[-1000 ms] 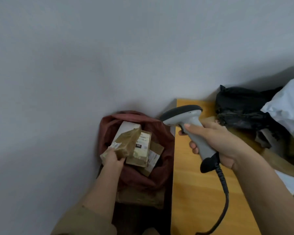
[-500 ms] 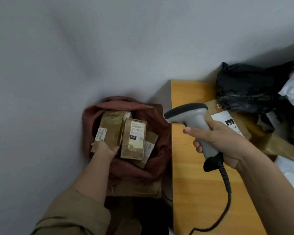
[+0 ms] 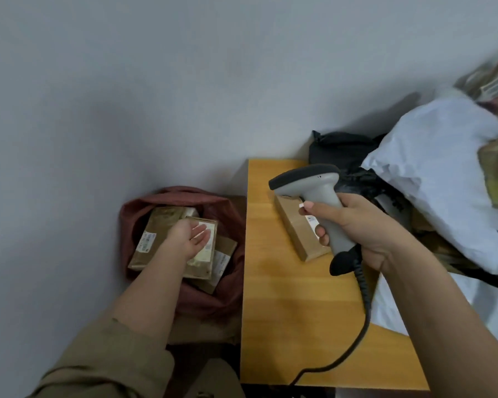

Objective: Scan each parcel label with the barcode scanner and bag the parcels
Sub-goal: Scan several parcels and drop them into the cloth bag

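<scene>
Grey scanner (image 3: 316,196) in right hand (image 3: 365,225)

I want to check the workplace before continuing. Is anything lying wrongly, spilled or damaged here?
Nothing looks spilled or damaged. The parcels in the red bag lie loosely overlapped, not in a neat stack. One brown parcel lies at an angle on the wooden table, partly under the barcode scanner.

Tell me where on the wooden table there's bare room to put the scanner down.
The bare wood of the table runs between its left edge, the brown parcel and the scanner's cable, down to the near edge. A smaller strip lies behind the parcel, by the wall. The right side is crowded: a black bag and white mailers are piled there.
</scene>
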`<state>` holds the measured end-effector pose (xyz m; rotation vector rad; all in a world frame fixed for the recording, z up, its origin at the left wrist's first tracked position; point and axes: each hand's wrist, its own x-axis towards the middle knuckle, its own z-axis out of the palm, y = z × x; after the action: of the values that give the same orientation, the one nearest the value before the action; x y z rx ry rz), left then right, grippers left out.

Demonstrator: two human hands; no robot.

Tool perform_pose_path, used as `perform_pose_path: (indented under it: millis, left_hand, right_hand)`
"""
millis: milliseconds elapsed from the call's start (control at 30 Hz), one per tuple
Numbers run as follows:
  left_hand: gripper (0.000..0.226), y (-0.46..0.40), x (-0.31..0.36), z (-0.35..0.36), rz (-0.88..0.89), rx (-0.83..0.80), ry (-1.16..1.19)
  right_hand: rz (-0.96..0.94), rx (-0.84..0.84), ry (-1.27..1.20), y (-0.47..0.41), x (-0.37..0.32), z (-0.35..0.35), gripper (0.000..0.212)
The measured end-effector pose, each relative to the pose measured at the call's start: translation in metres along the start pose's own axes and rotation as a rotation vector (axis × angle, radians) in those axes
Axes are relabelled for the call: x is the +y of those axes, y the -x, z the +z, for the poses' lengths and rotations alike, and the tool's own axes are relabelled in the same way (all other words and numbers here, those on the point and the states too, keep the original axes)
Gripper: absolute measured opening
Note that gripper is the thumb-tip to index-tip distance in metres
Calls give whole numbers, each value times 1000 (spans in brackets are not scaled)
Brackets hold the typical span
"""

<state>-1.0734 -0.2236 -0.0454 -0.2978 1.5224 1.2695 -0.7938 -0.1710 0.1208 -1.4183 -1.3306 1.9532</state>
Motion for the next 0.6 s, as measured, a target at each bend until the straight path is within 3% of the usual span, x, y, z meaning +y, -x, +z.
perform_pose_path:
  millis: [167, 333, 533, 600]
  left_hand:
    - [33, 44, -53, 73, 30, -36, -103]
    - [18, 86, -160, 158, -49, -173, -354]
    - [33, 126, -257, 215, -170, -370, -561]
    - [49, 126, -265, 226, -137, -400, -632]
  right_hand:
    - [-46, 15, 0, 46, 6, -82, 27]
    - [-70, 162, 78, 87, 29, -170, 29]
    - [-19, 282, 85, 117, 54, -233, 29]
    - [-27, 316, 46, 125, 64, -248, 26]
